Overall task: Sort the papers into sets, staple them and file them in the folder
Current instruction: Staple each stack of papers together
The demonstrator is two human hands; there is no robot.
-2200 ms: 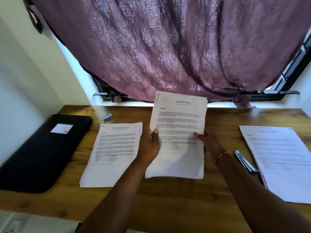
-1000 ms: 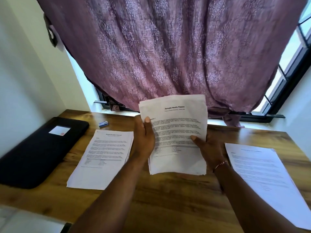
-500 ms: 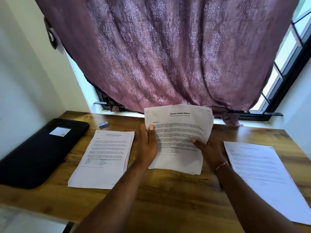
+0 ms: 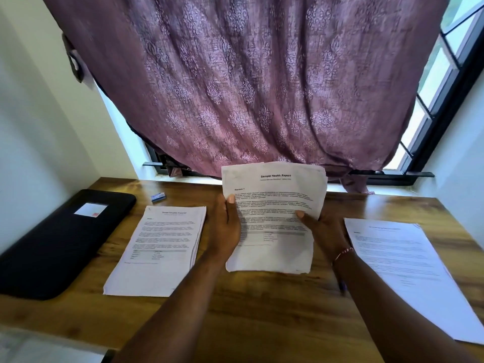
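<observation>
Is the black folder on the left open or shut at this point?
Shut. The folder lies flat on the table, cover closed with its white label facing up; no pages show inside.

Bracelet [image 4: 343, 253]: one thin string of small pink and pale beads is worn round the right wrist | Right forearm [image 4: 387, 297]: shown bare behind the bracelet | Left forearm [image 4: 183, 297]: shown bare, opposite the bracelet | Left hand [image 4: 226, 231], right hand [image 4: 324, 231]: a short, rounded thumbnail is seen on each
</observation>
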